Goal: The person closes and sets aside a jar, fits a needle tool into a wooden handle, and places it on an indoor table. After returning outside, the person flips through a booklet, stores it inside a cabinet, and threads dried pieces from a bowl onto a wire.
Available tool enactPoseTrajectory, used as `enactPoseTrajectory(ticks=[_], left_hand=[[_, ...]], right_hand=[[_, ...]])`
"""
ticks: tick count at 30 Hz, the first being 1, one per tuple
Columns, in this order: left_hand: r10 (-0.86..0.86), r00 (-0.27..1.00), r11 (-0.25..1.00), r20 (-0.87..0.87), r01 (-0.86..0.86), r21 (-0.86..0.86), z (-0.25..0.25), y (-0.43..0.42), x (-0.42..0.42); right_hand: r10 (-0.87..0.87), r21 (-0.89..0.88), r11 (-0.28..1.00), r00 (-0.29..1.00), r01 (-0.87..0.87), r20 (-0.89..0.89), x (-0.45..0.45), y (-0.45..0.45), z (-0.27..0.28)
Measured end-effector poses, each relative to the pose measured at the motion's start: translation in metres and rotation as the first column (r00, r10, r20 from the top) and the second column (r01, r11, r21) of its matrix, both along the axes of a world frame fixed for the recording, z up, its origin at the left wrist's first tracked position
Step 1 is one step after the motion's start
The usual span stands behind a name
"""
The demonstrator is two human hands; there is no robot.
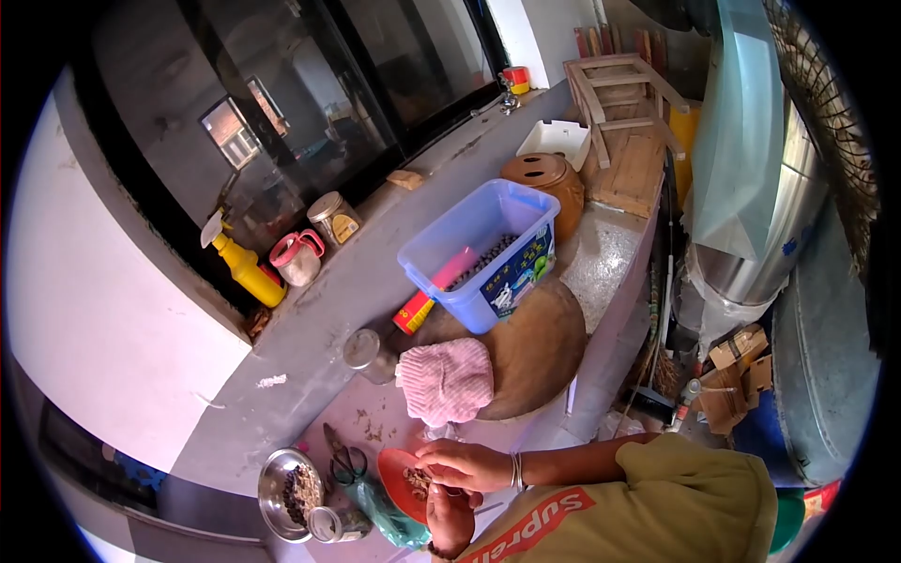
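Observation:
Both hands are together over a red dish that holds small pale bits. My right hand, with a bangle at the wrist, reaches in from the right, its fingers bent. My left hand is just below, its fingertips close to the right ones. Whatever lies between the fingers is too small to name. Left of the dish are dark-handled scissors, a green plastic bag, a glass jar and a steel bowl with dark and pale pieces.
A folded pink cloth lies by a round brown board. Beyond stand a blue tub of dark beads or berries, a clay pot and a lidded jar. A yellow spray bottle stands on the ledge.

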State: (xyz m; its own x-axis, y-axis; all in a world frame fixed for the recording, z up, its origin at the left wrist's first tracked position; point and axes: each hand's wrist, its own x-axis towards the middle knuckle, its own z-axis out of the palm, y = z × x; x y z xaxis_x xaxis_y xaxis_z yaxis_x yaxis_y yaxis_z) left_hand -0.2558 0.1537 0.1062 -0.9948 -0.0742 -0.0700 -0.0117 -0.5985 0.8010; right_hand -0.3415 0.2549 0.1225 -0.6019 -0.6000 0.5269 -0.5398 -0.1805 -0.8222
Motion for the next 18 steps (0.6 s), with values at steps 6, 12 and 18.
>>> enactPoseTrajectory(ticks=[6, 12, 18], left_hand=[[-0.032, 0.998, 0.999, 0.053, 0.033, -0.017, 0.004, -0.008, 0.006], [0.04, 0.991, 0.996, 0.13, -0.05, 0.071, 0.006, -0.01, 0.007], [0.158, 0.973, 0.969, 0.166, -0.121, -0.214, -0.002, -0.019, 0.003]], right_hand=[[0.293, 0.029, 0.949, 0.912, -0.314, 0.288, -0.006, 0.005, -0.006], [0.389, -0.017, 0.912, 0.851, -0.41, 0.353, -0.016, 0.008, -0.021], [0.26, 0.335, 0.808, 0.804, -0.485, 0.535, -0.019, 0.019, -0.001]])
